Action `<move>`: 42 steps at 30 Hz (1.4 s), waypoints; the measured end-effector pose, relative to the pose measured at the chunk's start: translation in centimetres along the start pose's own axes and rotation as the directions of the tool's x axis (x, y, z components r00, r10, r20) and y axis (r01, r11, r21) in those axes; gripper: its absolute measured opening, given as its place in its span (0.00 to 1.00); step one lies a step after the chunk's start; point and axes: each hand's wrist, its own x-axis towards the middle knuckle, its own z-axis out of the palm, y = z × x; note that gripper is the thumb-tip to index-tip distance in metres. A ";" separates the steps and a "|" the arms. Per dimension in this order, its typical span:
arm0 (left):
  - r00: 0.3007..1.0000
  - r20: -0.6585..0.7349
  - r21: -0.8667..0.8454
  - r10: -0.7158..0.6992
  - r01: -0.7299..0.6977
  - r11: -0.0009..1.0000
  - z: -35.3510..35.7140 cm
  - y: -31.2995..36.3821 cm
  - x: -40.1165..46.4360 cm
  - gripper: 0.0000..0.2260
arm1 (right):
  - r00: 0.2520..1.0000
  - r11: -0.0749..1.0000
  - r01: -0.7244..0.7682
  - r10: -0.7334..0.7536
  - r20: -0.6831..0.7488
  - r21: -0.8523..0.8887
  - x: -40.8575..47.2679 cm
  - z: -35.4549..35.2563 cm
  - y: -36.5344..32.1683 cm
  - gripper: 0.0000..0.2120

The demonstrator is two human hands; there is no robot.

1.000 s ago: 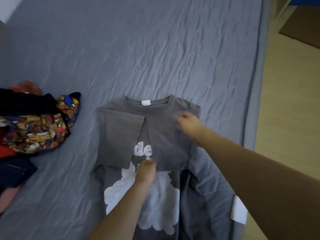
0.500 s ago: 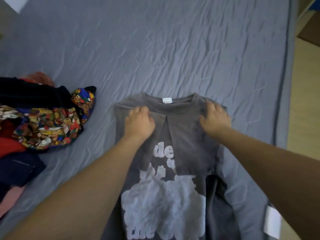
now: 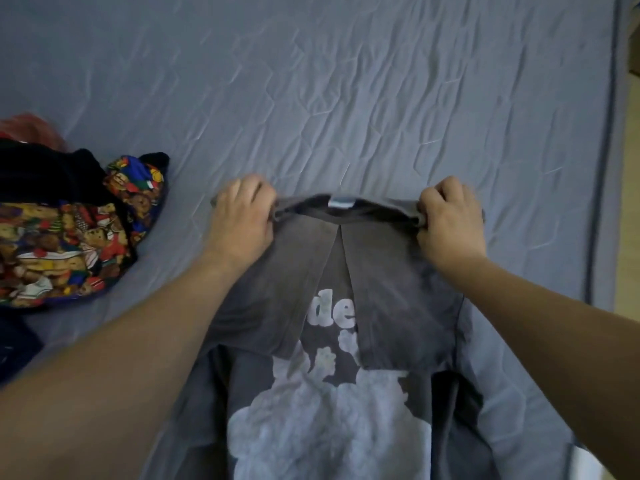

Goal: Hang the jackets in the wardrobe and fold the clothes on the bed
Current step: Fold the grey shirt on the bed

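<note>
A grey T-shirt (image 3: 391, 292) with a large white print lies on the blue-grey bed sheet (image 3: 346, 98), both sleeves folded in over its front. My left hand (image 3: 242, 216) grips the shirt's left shoulder beside the collar. My right hand (image 3: 446, 220) grips the right shoulder, fingers curled round the fabric. The collar edge with its white label (image 3: 341, 202) is lifted slightly between my hands. The shirt's lower part runs out of the bottom of the view.
A pile of clothes (image 3: 59, 230) lies at the left edge of the bed, with a bear-patterned garment, black fabric and something red. The bed's right edge (image 3: 602, 202) borders a light wooden floor (image 3: 632, 168).
Both hands slid up from the folded sleeves to the shoulders and took hold of the fabric by the collar. The collar edge has risen a little off the sheet.
</note>
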 end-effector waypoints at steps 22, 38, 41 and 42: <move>0.668 0.426 0.175 -0.610 0.600 0.780 5.9 -4.0 -4.4 0.36 | 0.955 0.960 -0.211 0.242 0.171 -0.182 -8.1 7.9 0.6 0.37; 0.040 0.916 -0.103 -0.399 0.985 -0.137 -5.1 7.2 -27.7 0.15 | 0.212 0.353 -0.935 0.478 0.853 0.035 -27.7 0.2 -3.0 0.18; -0.119 0.935 0.158 -0.333 0.983 0.091 -7.7 8.4 -30.5 0.05 | -0.021 0.695 -0.679 0.304 0.952 -0.237 -29.9 -1.9 -4.1 0.21; -0.172 0.931 0.248 -0.322 0.945 0.211 -8.6 8.4 -31.2 0.05 | -0.094 0.763 -0.581 0.284 0.954 -0.284 -30.2 -2.9 -4.4 0.23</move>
